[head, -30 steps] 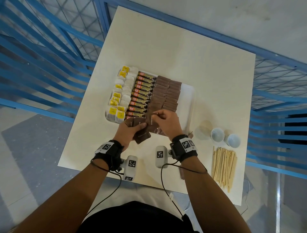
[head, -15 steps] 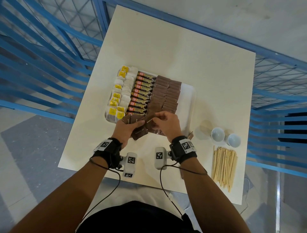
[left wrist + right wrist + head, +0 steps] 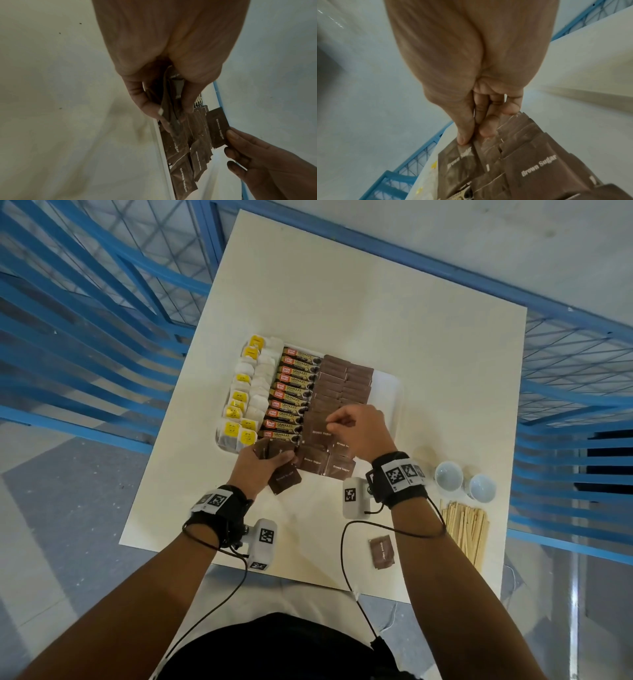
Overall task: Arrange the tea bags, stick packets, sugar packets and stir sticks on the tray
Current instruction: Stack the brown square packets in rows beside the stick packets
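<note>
A white tray holds a column of tea bags, a column of stick packets and rows of brown sugar packets. At the tray's near edge my left hand grips a small bunch of brown sugar packets; the left wrist view shows this bunch between thumb and fingers. My right hand pinches a single brown sugar packet over the near sugar rows, seen close in the right wrist view. Stir sticks lie in a pile on the table at the right.
One loose brown sugar packet lies near the table's front edge, under my right forearm. Two small white cups stand right of the tray, above the stir sticks. Blue railings surround the table.
My right hand has drawn away from the left hand's bunch and moved forward over the tray with one sugar packet pinched. The left hand stays at the tray's near edge.
</note>
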Demonstrator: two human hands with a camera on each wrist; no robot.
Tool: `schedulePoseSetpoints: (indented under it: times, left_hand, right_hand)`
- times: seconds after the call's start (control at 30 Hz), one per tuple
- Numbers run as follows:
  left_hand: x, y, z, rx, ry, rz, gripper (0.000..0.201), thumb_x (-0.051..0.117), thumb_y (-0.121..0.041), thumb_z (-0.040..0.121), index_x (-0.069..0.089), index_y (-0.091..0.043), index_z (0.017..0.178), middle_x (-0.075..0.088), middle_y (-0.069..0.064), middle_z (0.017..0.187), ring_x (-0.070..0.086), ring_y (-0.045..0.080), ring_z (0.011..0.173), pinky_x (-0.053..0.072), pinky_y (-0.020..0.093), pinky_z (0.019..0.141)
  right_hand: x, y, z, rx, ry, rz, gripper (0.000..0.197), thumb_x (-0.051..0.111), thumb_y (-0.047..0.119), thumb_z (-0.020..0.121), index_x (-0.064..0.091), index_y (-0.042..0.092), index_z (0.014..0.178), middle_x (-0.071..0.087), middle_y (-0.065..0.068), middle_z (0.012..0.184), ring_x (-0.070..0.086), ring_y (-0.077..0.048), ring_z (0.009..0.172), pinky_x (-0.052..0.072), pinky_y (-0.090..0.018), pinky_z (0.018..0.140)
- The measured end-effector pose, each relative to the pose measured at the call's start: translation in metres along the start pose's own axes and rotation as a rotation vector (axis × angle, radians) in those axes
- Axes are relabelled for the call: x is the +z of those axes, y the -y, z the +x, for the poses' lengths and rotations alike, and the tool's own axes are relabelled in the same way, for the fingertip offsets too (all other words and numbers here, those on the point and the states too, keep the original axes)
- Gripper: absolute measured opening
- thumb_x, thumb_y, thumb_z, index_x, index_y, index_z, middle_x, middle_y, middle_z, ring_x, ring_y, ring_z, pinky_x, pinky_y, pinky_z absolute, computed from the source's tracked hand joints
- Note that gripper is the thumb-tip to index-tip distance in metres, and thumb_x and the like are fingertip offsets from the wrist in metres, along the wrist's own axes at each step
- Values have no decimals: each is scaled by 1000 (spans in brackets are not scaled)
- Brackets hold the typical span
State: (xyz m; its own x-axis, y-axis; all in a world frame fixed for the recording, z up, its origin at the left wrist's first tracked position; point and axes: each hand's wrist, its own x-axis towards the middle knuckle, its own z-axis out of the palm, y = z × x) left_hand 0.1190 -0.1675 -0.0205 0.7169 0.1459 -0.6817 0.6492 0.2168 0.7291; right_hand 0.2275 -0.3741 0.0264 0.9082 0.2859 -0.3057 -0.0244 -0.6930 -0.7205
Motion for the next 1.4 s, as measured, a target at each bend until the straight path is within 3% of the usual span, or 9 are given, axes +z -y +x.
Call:
schedulePoseSetpoints:
  times: [0.2, 0.33, 0.4, 0.63, 0.77, 1.0, 1.2, 1.3, 1.4]
  left_hand:
    - [-2, 4, -4, -17, -5, -29, 24, 80, -11, 86, 71, -13, 108, 77, 14, 106, 73, 34, 104, 57, 54, 95]
    - [-4, 6, -4, -24, -8, -14, 30, 81, -13, 85, 71, -12, 113, 77, 11, 108, 73, 31, 104, 57, 56, 96]
    - [-5, 5, -4, -27, -9, -9, 28, 80, -13, 86, 71, -12, 112, 78, 11, 107, 74, 31, 103, 56, 56, 96]
    - [-6, 4, -4, -32, -6, -5, 24, 80, -13, 87, 73, -12, 110, 78, 11, 104, 74, 30, 102, 56, 57, 96]
    - [-6, 4, -4, -33, -6, -8, 22, 79, -12, 87, 73, -13, 108, 78, 12, 103, 74, 30, 101, 56, 57, 96]
    - [-4, 2, -6, -49, 7, -13, 17, 77, -11, 89, 74, -16, 105, 78, 12, 102, 74, 30, 101, 59, 49, 92]
    - [-1, -1, -4, -98, 58, -16, 27, 63, 4, 91, 69, -8, 115, 74, 17, 108, 71, 36, 103, 57, 54, 93]
    - [3, -1, -4, -76, 82, -10, 34, 65, 4, 93, 65, -7, 125, 72, 19, 117, 70, 37, 109, 56, 58, 96]
    - [7, -4, -5, -43, 101, -22, 38, 69, 1, 91, 65, -8, 128, 73, 18, 117, 70, 37, 109, 56, 57, 95]
  right_hand:
    - [9, -9, 6, 73, -69, -18, 6, 81, 23, 83, 78, 20, 87, 69, 12, 78, 65, -4, 79, 48, -15, 76]
    - [21, -11, 5, 87, -20, -68, 4, 80, 25, 84, 78, 22, 87, 70, 11, 78, 61, 2, 74, 38, -4, 67]
    - [25, -11, 4, 88, -16, -82, 3, 80, 23, 84, 78, 22, 86, 70, 11, 78, 61, 1, 73, 38, -5, 66]
    - [33, -15, 5, 60, -51, -175, 5, 79, 24, 84, 77, 27, 82, 67, 9, 83, 61, -8, 78, 51, -26, 80]
    - [37, -18, 6, 64, -73, -197, 6, 79, 25, 84, 75, 29, 82, 64, 6, 87, 61, -12, 81, 54, -31, 82]
    - [37, -21, 3, 69, -120, -175, 8, 78, 24, 84, 74, 24, 91, 60, 5, 85, 58, -11, 78, 50, -25, 79]
    - [28, -18, -5, 74, -220, -16, 8, 71, 17, 91, 71, 25, 95, 65, 10, 93, 60, 3, 80, 41, -2, 72]
    - [29, -12, -14, 57, -121, 30, 7, 69, 20, 93, 73, 23, 98, 69, 14, 92, 62, 3, 84, 44, -3, 75]
    - [34, -5, -20, 55, 68, 67, 17, 66, 30, 96, 72, 21, 109, 71, 12, 102, 64, -2, 94, 48, -13, 86]
